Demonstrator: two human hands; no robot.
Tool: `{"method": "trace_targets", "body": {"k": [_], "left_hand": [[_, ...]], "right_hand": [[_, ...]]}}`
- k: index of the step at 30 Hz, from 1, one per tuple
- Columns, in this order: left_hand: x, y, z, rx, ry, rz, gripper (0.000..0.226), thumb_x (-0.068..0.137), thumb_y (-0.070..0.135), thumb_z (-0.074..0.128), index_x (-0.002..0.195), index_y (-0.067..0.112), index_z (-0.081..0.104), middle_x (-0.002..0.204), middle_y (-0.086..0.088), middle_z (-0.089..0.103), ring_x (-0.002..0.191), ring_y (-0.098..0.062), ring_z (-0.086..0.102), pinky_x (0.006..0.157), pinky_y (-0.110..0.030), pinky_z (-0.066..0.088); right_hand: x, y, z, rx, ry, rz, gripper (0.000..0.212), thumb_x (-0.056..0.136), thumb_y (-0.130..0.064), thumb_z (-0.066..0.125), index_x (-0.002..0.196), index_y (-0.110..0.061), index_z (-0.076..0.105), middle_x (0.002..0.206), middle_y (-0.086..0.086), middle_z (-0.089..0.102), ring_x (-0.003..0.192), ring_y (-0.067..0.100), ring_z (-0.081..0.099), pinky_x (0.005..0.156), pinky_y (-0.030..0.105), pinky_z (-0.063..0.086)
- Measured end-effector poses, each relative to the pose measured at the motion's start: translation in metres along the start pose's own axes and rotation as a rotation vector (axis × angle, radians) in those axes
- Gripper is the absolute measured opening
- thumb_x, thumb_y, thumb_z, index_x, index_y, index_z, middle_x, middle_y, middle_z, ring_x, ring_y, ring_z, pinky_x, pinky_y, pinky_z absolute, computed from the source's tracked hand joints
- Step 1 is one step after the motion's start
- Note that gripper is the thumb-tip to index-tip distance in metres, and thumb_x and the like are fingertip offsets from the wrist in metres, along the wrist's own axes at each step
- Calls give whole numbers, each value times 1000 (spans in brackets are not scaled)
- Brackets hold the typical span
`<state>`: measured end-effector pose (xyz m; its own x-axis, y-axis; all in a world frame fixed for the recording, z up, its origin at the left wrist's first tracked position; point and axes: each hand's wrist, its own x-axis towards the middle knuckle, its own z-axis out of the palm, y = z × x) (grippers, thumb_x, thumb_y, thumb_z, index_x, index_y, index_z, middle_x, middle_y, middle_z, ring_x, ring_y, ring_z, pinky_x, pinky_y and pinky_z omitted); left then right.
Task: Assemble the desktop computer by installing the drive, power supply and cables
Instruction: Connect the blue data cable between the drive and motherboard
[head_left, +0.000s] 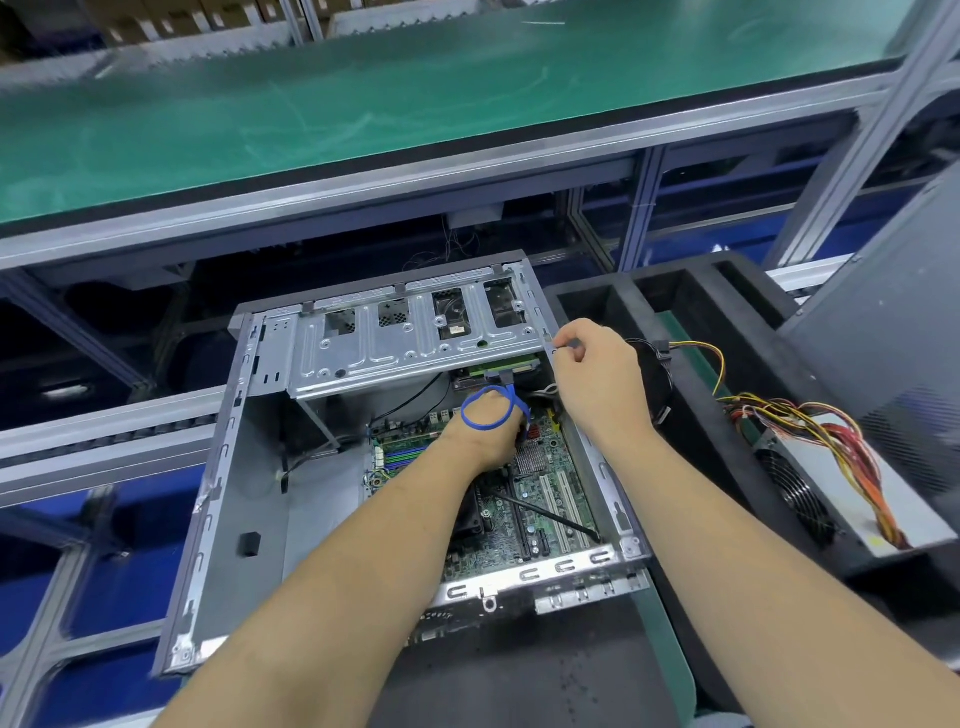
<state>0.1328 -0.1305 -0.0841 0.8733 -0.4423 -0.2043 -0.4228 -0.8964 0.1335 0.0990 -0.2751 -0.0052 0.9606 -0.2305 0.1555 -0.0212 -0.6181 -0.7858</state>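
Item 1. Green-matted bench (363, 104), running across the top of the view, on an aluminium frame.

Item 2. Desktop case (249, 467), side panel off, lay open side up so the interior could be reached from above.

Item 3. Black foam tray (701, 312), just right of the case, held parts awaiting fitting.

Item 4. Power supply (826, 499), lay in the tray with its fan grille up and its yellow, red and orange leads spilling loose; not yet installed, judged by its place outside the case.

Item 5. Drive cage (405, 343), spanned the far end of the case; the green edge of a drive (498, 370) showed beneath it.

Item 6. Motherboard (545, 499), seated on the case floor.

Item 7. Right hand (597, 379), at the case's right wall beside the cage; fingers pinched a small dark object, too small to identify, probably a fastener or cable end.

Item 8. Left hand (488, 431), reached under the cage; fingertips hidden, so their spread could not be told.

Item 9. Blue data cable (485, 427), looped over the left hand from the drive's connector, likely being routed down to the board.
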Motion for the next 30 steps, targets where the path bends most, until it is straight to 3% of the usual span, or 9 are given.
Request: {"method": "trace_targets", "body": {"k": [4,11,16,20,25,30], "left_hand": [[-1,1,-2,69,-14,22,14,82,-3,58,76,9,54,61,-1,40,52,-18,39,43,-26,25],[-2,4,-1,130,-24,31,12,83,-5,57,87,6,60,77,-9,55,70,-27,53,56,-33,37],[0,-2,2,41,5,-41,22,88,-3,54,72,11,49,64,-1,41,54,-16,38,46,-26,24],[4,-7,7,-72,55,-89,36,92,2,54,64,20,40,62,3,39,53,-12,36,45,-25,22],[8,-11,13,-180,66,-125,32,96,9,53,69,26,47,66,13,40,57,-3,38,48,-21,25],[9,-12,13,-220,6,-145,27,97,12,52,74,26,55,70,14,46,64,-10,47,56,-25,34]], "right_hand": [[0,0,-1,0,-6,8,20,93,-12,47,99,-21,64,93,2,56,81,18,53,68,32,44],[0,0,0,-6,-8,9,20,93,-12,47,98,-21,64,93,3,56,81,19,53,68,31,40],[0,1,0,-6,0,10,19,93,-12,47,96,-21,63,92,2,56,77,15,52,66,31,41],[0,0,-1,-9,-5,7,19,93,-12,47,96,-22,63,94,3,57,82,19,54,70,34,45],[0,0,-1,-10,-6,4,19,93,-12,46,95,-22,62,93,3,57,80,18,52,67,33,41],[0,0,0,-13,-10,4,19,93,-12,47,97,-21,63,94,4,57,81,20,53,68,34,43]]}}
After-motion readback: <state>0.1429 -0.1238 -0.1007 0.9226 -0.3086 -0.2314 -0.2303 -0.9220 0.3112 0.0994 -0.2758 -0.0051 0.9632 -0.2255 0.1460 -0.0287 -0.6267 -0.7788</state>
